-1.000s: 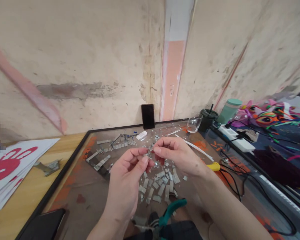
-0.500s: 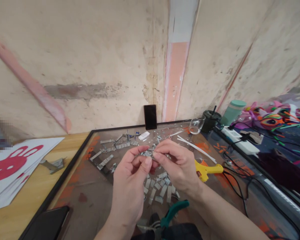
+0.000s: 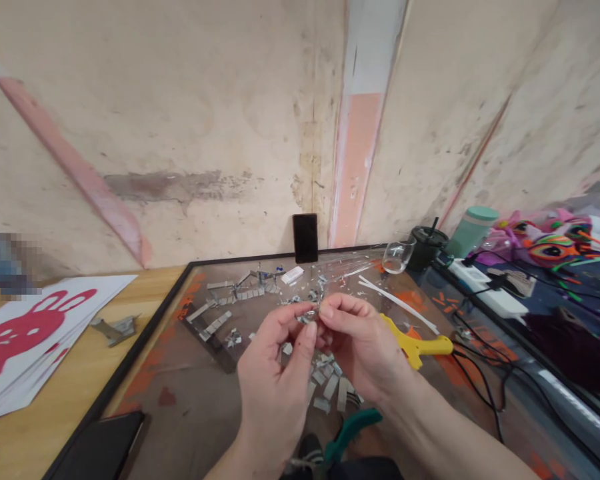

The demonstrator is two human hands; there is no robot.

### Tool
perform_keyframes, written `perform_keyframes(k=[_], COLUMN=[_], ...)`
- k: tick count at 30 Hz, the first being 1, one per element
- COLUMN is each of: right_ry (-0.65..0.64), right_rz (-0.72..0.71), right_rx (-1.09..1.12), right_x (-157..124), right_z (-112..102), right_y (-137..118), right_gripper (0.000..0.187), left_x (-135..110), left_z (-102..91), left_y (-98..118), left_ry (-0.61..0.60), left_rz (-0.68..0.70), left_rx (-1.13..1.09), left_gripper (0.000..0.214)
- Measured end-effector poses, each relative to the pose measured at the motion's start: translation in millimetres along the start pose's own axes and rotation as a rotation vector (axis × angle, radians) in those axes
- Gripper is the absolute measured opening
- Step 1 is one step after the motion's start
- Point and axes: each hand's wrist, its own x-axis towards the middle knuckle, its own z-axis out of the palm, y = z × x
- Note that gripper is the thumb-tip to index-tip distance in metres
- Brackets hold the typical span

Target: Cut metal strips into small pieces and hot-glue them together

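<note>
- Centrally, above the table's near edge, the left hand and right hand meet. The fingers of both are clamped on one small, shiny metal piece, held just clear of the glass.
- Below them lies a loose scatter of flat grey metal strips, short and rectangular, dull against the glossy, black-framed top.
- Green rubbery pliers handles curve at the near edge, beside the right wrist.
- A yellow plastic tool lies toward the right edge, near a smooth white strip.
- At the far edge a flat black phone stands against the wall.
- Beyond the left edge, on bare wood, white sheets show a red rabbit shape.
</note>
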Motion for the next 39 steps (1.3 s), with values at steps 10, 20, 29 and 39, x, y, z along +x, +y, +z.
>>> perform_keyframes(k=[10,20,29,39], right_ry=[0.084,0.002,-0.059,-0.123], right_rz=[0.032,-0.214,-0.24,-0.194], right_rx=[0.028,-0.425,-0.549,-0.72], right_x=[-2,-2,-5,-9], right_z=[4,-6,-5,-5], right_y=[12,9,4,-9], right_gripper=[0.02,0.025,0.025,0.027], left_x=[0,5,6,5], left_z=[-5.3,-7.4,-9.2,-11.3], left_y=[-12,-5,0,1], left_ry=[0.037,0.049,0.018,-0.001], left_rz=[0.076,0.04,-0.002,0.134], left_rx=[0.174,0.244,0.233,0.327], left_gripper=[0.017,0.01,0.015,0.007])
